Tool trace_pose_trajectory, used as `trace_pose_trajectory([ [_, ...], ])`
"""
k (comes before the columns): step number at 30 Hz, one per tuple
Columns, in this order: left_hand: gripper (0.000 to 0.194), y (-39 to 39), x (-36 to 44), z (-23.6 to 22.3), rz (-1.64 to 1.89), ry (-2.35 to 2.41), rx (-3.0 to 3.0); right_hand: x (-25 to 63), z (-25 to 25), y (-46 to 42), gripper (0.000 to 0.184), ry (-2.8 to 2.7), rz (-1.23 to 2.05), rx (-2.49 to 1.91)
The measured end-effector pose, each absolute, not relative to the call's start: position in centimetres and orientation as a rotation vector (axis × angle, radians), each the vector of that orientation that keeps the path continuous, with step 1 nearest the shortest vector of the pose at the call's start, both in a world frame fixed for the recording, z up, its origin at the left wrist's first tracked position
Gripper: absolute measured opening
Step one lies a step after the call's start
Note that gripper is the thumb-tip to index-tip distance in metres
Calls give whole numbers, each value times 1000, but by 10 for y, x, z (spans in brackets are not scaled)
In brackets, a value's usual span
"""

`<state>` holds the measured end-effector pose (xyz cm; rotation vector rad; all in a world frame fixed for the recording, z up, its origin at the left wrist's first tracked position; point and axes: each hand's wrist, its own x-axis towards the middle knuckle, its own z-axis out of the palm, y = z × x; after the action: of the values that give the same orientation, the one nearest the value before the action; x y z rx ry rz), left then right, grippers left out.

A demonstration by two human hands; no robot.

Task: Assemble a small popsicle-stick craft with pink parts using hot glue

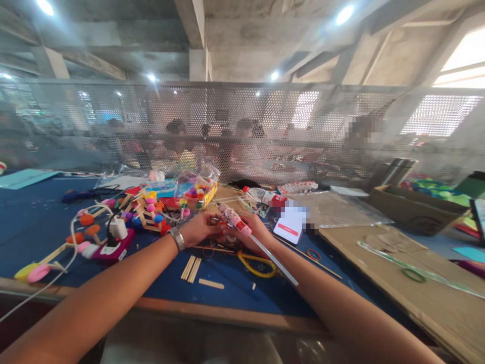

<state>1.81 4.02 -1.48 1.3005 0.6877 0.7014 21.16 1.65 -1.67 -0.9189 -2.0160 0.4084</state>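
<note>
My right hand [253, 228] is closed round a pink glue gun [235, 219] with a clear glue stick [276, 262] trailing from its back toward me. My left hand [202, 227], with a metal watch on the wrist, has its fingers pinched together right at the gun's nozzle; what they hold is too small to make out. Both hands hover over the blue table [34, 222]. Loose wooden sticks [191, 268] and a yellow rubber band [257, 264] lie just below them.
A stick structure with coloured pom-poms [146, 208], a clear bag of pom-poms [197, 193], a white plug on a pink block [117, 237] and a phone [291, 226] lie nearby. Cardboard sheets [401, 263] and a cardboard box [413, 207] are at right. People sit behind a perforated metal screen [242, 126].
</note>
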Motion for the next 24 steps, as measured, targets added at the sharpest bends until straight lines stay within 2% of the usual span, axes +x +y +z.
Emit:
trace_pose_trajectory([
  [6,49,39,19,-14,700,711,1331,210,-15,15,31,-2036,493,-908],
  [16,63,38,19,-14,691,697,1317,209,-16,15,30,-2072,492,-891],
  [24,55,38,17,-11,701,665,1287,211,-20,17,26,-2038,467,-896],
])
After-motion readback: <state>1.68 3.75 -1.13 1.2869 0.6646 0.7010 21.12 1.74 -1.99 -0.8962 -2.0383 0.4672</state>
